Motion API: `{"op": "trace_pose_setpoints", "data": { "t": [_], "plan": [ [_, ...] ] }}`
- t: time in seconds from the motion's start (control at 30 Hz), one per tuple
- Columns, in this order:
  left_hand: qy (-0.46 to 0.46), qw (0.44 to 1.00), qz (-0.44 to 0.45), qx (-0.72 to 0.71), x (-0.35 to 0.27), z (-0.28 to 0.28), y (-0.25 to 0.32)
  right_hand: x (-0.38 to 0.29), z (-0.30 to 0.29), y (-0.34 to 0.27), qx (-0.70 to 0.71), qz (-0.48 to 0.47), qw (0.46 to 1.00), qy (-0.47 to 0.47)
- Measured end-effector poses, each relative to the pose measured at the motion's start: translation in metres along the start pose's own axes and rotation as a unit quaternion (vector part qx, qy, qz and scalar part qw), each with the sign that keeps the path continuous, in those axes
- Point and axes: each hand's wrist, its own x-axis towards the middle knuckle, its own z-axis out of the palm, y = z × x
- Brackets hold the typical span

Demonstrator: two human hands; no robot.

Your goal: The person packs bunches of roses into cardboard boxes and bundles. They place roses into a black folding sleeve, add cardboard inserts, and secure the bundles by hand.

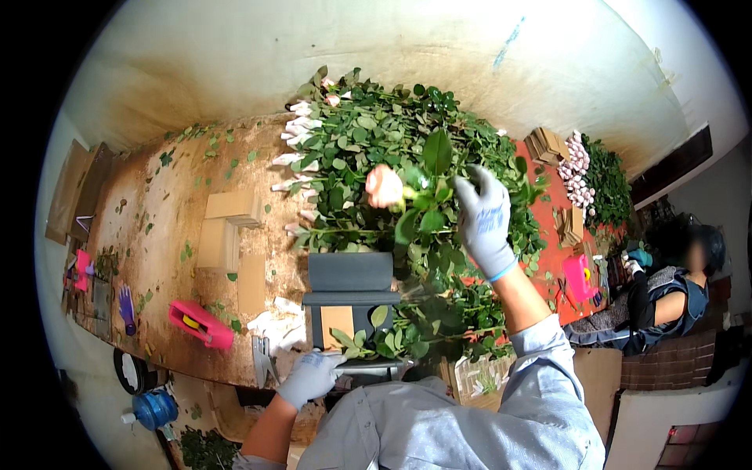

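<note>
A pale pink rose (385,185) with a leafy green stem is raised over a heap of leafy rose stems (376,135). My right hand (485,220), in a grey-white work glove, is at that rose's stem, fingers curved; whether they close on it is hard to see. At the near edge my left hand (311,376), gloved alike, rests at the lower left of a dark grey stand (351,273), close to some leaves; its grip cannot be made out. A brown cardboard piece (337,326) lies on the stand. White paper scraps (282,326) and a metal stapler-like tool (262,358) lie left of it.
Cardboard pieces (217,244) and a pink tape dispenser (201,324) lie to the left, with a purple glove (126,308) beyond. On the red surface at right are another pink dispenser (578,277), red-handled scissors (561,291) and bundled roses (576,170). A co-worker (664,299) is at far right.
</note>
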Motion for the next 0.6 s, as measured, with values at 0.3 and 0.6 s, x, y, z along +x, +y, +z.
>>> {"op": "trace_pose_setpoints", "data": {
  "t": [0.3,0.6],
  "plan": [
    [0.033,0.999,0.010,0.034,0.001,-0.002,0.004,-0.015,-0.053,-0.045,-0.078,-0.085,0.987,-0.112],
    [-0.032,0.998,-0.046,0.039,-0.001,-0.003,0.005,-0.137,-0.028,-0.148,0.109,-0.173,0.850,-0.486]
  ]
}}
